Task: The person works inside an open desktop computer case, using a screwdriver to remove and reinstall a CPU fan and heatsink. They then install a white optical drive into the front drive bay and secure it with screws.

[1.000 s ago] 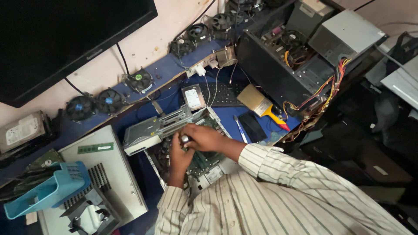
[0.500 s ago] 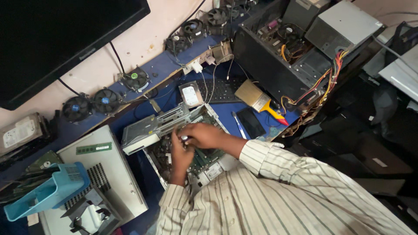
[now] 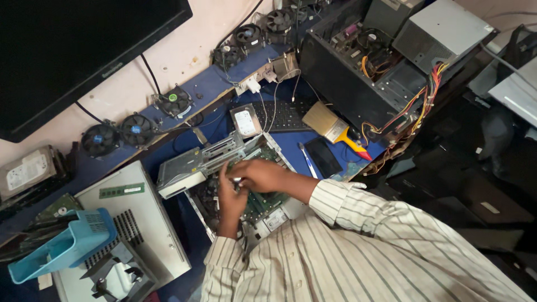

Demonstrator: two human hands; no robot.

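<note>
An open small computer case (image 3: 197, 208) lies on the blue bench, with a green motherboard (image 3: 263, 202) inside and a grey drive cage (image 3: 196, 163) swung up at its far side. Both hands meet over the board. My left hand (image 3: 229, 197) reaches up from below, and its fingertips pinch a small pale part (image 3: 238, 180). My right hand (image 3: 264, 174) comes in from the right in a striped sleeve. Its fingers curl down beside the same part, and its grip is hidden.
A keyboard (image 3: 285, 114), a hard drive (image 3: 245, 121), a flat brush (image 3: 331, 124), a dark phone (image 3: 323, 156) and a pen (image 3: 307, 160) lie beyond the case. A large open tower (image 3: 358, 72) stands at right. Cooling fans (image 3: 137, 128) line the shelf under a monitor (image 3: 72, 50). A grey panel (image 3: 134, 223) and blue tray (image 3: 64, 249) lie at left.
The hands stay together over the motherboard with only small finger movement. The view has drifted slightly, so the bench sits a little higher in the picture.
</note>
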